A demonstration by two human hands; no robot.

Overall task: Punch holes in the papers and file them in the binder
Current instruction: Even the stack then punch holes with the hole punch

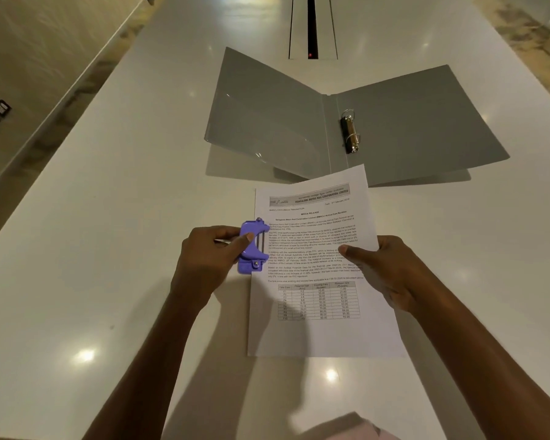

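the left hand (215, 249) grips a purple plastic hole punch (252, 246) set on the left edge of the printed paper (318, 268), while the right hand (383, 265) pinches the sheet's right edge. the risk, as i judge it, is skewed or off-centre holes if the thin, limp sheet slides on the glossy white table (108, 249), or is not seated deep in the slot. the grey binder (394, 134) lies open just beyond, smooth covers, two steel rings (351, 130) on a dark clip.
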